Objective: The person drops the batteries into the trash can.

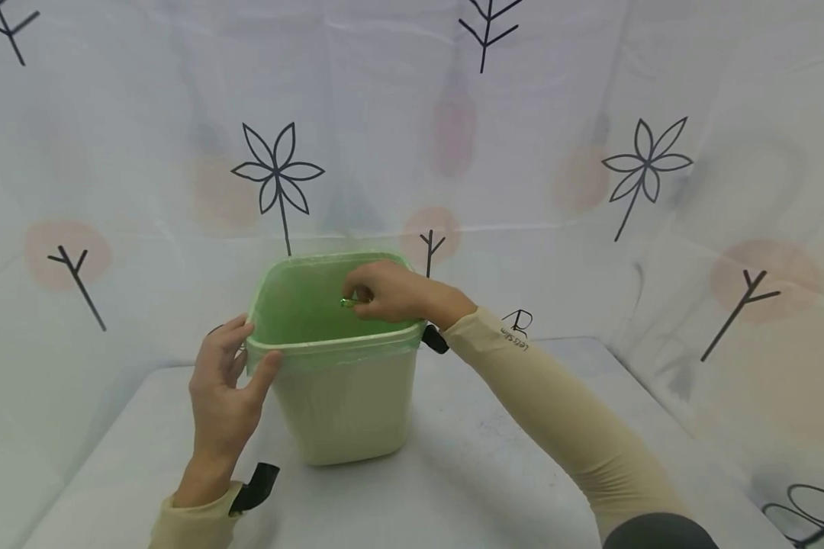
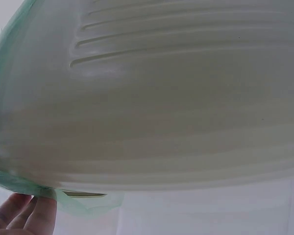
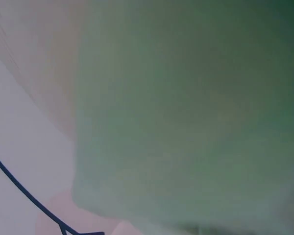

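A pale trash bin (image 1: 346, 408) stands on the table, lined with a thin green plastic bag (image 1: 298, 305) folded over its rim. At the bin's left corner, my left hand (image 1: 225, 393) grips the bagged rim, thumb in front and fingers round the side. In the left wrist view, its fingers (image 2: 39, 215) touch the green film beside the bin wall. Over the bin's opening, my right hand (image 1: 394, 293) pinches a small shiny green-and-gold object (image 1: 350, 303); its kind cannot be made out. Blurred green bag (image 3: 186, 122) fills most of the right wrist view.
The bin stands on a white-covered table (image 1: 494, 457). White cloth (image 1: 384, 114) printed with black flowers and twigs hangs behind and at the sides. Black straps (image 1: 255, 488) sit at both wrists.
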Available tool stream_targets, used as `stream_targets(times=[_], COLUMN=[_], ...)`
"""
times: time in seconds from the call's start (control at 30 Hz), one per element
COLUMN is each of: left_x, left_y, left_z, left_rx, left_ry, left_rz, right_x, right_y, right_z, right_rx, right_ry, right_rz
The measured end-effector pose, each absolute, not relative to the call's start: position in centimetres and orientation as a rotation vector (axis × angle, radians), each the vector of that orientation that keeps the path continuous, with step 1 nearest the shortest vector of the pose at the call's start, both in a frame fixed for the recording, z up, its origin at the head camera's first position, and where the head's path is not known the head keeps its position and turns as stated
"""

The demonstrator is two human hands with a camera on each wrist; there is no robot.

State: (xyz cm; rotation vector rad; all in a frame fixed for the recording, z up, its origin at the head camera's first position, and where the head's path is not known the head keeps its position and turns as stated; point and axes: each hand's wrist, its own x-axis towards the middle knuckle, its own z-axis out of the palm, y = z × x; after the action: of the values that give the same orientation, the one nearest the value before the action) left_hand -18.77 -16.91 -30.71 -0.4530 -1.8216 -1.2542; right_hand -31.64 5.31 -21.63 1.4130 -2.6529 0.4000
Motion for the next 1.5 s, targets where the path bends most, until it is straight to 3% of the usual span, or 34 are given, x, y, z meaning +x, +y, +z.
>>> stream_targets(times=[0.47, 1.2, 1.5], left_x=[-20.5, -20.5, -20.3], left_y=[-18.1, -18.4, -18.2], left_z=[-31.9, -31.7, -31.4], left_rx=[-0.481, -0.482, -0.485], left_ry=[-1.798, -1.772, -1.791], left_rz=[-1.276, -1.287, -1.246], right_x=[-31.7, -31.5, -29.4], right_y=[5.1, 5.5, 8.9], right_z=[-21.4, -20.9, -20.8], right_rx=[1.382, 1.386, 1.295], right_ry=[-2.71, -2.617, -2.538], right_rz=[0.356, 0.481, 0.587])
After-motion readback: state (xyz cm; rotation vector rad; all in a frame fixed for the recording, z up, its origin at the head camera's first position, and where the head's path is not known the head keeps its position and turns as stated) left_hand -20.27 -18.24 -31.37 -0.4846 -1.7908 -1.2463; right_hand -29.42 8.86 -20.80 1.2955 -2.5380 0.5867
